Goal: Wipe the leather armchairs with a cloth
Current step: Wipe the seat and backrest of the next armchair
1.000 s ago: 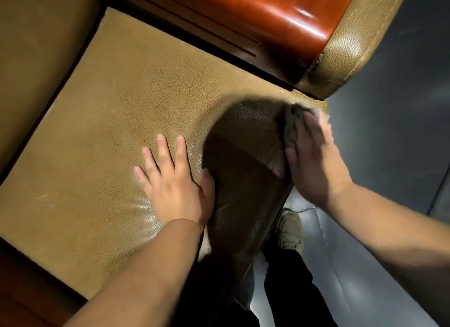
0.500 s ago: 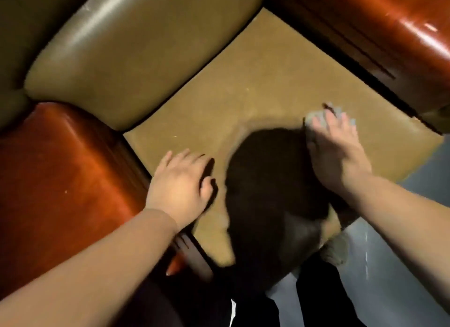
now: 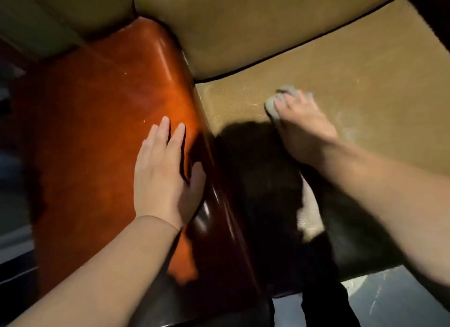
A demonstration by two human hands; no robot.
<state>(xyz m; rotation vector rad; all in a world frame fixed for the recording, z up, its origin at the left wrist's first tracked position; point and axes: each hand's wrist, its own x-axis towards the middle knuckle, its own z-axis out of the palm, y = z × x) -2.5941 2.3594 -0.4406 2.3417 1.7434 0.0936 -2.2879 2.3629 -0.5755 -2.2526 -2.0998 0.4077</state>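
The right hand (image 3: 305,129) presses a grey cloth (image 3: 275,105) under its fingers onto the seat cushion (image 3: 365,83); the left hand (image 3: 165,173), fingers released flat, braces on the wooden armrest (image 3: 97,132), likely for balance.

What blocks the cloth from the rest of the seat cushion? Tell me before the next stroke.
Nothing visible does. The right hand presses the grey cloth flat on the tan seat cushion, and the leather around it lies bare up to the backrest. The left hand rests apart, on the glossy wooden armrest.
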